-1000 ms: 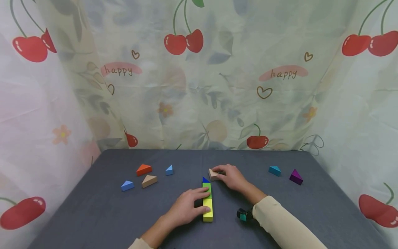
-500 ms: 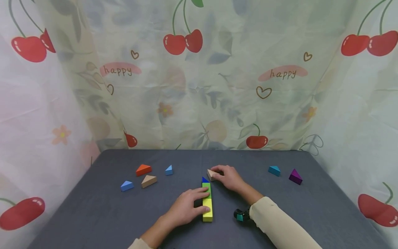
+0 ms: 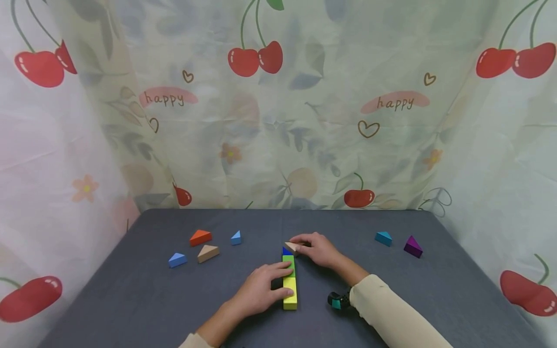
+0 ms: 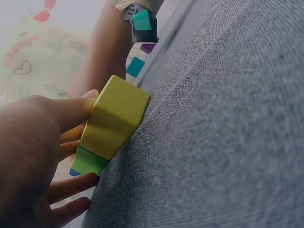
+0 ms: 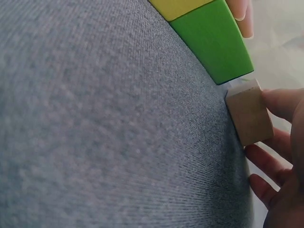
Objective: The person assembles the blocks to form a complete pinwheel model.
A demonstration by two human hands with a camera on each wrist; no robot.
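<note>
In the head view, a yellow block [image 3: 289,300], a green block [image 3: 290,273] and a dark blue triangular block [image 3: 285,251] form a line at the table's middle. My left hand [image 3: 259,288] rests on this line from the left. Its thumb [image 4: 71,111] touches the yellow block and its straight fingers reach the green one. At the far end, my right hand [image 3: 319,249] pinches a natural wood triangular block [image 5: 250,116] between thumb and fingers. In the head view that block overlaps the dark blue piece, which is partly hidden.
To the left lie an orange triangle [image 3: 200,237], a wooden triangle [image 3: 208,253] and two light blue triangles [image 3: 177,260]. A teal triangle [image 3: 384,238] and a purple triangle [image 3: 413,247] lie to the right. A cherry-print curtain [image 3: 278,121] hangs behind the grey table [image 3: 130,299].
My right hand has moved the wooden triangular block left, to the dark blue triangle at the far end of the line. The left hand has stayed on the yellow and green blocks.
</note>
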